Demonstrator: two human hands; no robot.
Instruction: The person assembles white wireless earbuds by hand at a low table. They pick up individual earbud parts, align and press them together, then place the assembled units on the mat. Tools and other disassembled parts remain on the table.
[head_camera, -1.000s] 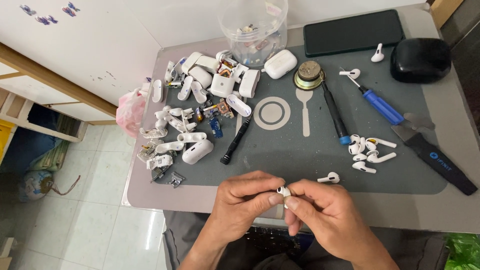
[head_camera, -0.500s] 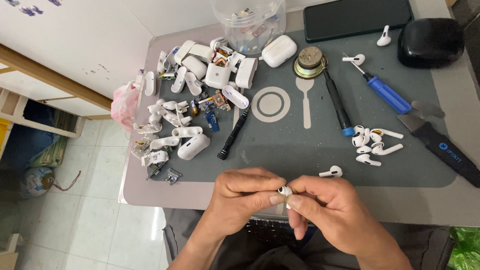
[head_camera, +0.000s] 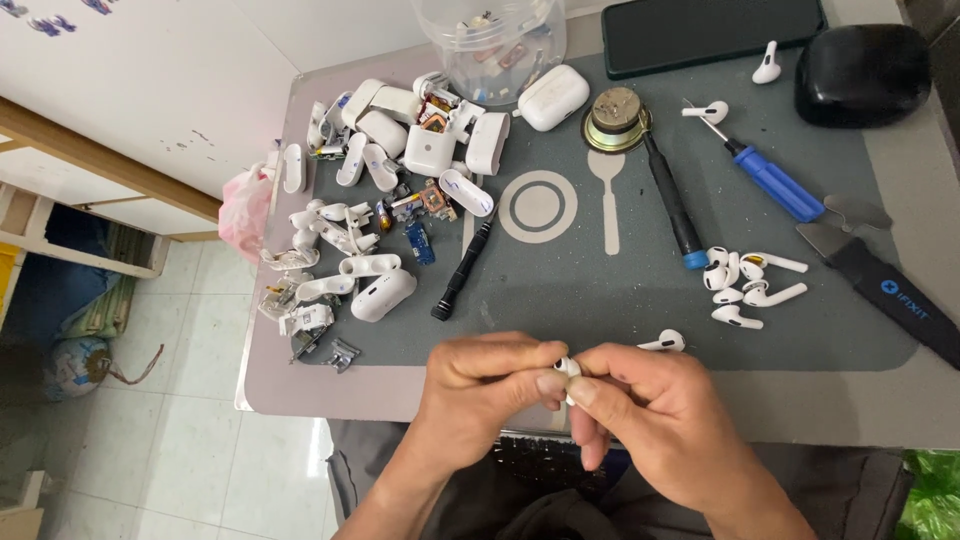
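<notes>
Both hands meet over the table's near edge, pinching one small white earbud (head_camera: 566, 368) between their fingertips. My left hand (head_camera: 480, 395) grips it from the left with thumb and forefinger. My right hand (head_camera: 650, 410) holds it from the right, fingers curled. Just beyond my right hand a single white earbud (head_camera: 664, 342) lies on the grey work mat (head_camera: 620, 290). A small cluster of white earbuds (head_camera: 745, 280) rests further right on the mat.
A heap of opened white earbud cases and parts (head_camera: 370, 200) fills the mat's left side. A black driver (head_camera: 462, 268), a blue-handled screwdriver (head_camera: 765, 180), a black pry tool (head_camera: 880, 290), a clear plastic jar (head_camera: 490, 40), a dark phone (head_camera: 710, 30) and a black case (head_camera: 860, 75) lie around.
My hands stay together on the earbud, with only small finger shifts. The view has moved slightly, so the table sits a little higher in frame.
</notes>
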